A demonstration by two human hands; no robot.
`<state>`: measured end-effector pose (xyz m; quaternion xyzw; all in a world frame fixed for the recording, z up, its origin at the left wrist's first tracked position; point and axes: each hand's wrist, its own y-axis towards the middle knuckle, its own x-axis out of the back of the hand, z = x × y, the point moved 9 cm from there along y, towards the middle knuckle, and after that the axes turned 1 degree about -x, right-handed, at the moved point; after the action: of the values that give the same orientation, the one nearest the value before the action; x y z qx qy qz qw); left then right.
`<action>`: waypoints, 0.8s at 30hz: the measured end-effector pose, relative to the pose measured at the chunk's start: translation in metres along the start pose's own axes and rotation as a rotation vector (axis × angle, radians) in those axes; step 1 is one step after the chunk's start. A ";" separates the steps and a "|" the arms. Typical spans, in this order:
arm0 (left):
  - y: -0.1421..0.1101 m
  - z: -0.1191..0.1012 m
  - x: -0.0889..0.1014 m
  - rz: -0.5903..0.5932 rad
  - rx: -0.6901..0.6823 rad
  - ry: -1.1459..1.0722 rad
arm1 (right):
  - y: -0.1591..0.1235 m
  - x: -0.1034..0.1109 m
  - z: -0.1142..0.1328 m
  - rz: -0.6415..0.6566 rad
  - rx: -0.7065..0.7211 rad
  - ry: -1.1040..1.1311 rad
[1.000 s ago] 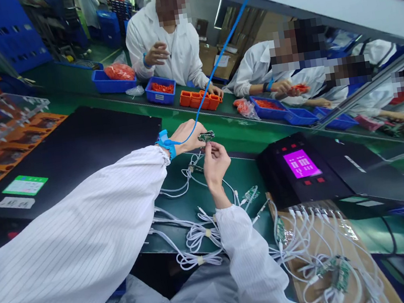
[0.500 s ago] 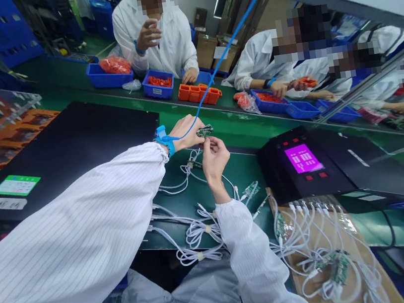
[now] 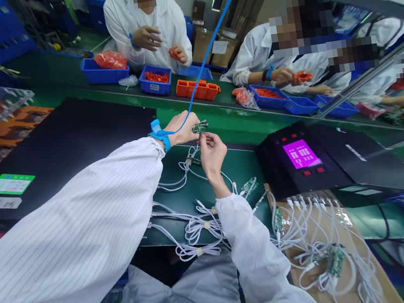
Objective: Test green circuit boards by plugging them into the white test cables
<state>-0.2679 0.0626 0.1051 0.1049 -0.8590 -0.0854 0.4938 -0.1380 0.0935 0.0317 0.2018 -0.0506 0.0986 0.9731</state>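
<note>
My left hand (image 3: pixel 183 128) pinches a small green circuit board (image 3: pixel 199 126) above the dark green bench mat (image 3: pixel 241 166). A blue wrist strap (image 3: pixel 158 132) sits on that wrist, with a blue coiled cord (image 3: pixel 209 45) rising from it. My right hand (image 3: pixel 213 154) is closed just under the board, its fingertips at the board's near edge, seemingly on a white cable plug that is too small to make out. White cables (image 3: pixel 198 230) lie bundled on the mat below both hands.
A black tester with a lit magenta screen (image 3: pixel 302 153) stands to the right, several white cables and small boards (image 3: pixel 333 261) in front of it. A large black box (image 3: pixel 66 150) lies left. Across the green conveyor (image 3: pixel 243 123), co-workers in white coats handle orange parts from blue bins (image 3: pixel 157 82).
Both hands, with the board, have shifted slightly up and left in view as the camera moved. The co-worker opposite has picked up an orange part.
</note>
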 end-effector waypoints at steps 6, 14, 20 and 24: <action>-0.002 0.025 0.025 0.001 0.109 0.120 | 0.003 -0.028 0.021 0.081 0.141 -0.210; -0.006 0.034 0.048 -0.211 0.211 0.159 | 0.008 -0.094 0.014 0.294 0.081 -0.396; -0.005 0.035 0.043 -0.190 0.222 0.070 | -0.017 -0.136 0.004 0.637 0.164 -0.640; -0.004 0.035 0.038 -0.166 0.188 0.053 | -0.023 -0.122 0.013 0.793 0.328 -0.629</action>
<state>-0.3166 0.0505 0.1187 0.2239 -0.8382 -0.0423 0.4955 -0.2523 0.0464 0.0176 0.3363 -0.3962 0.4005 0.7547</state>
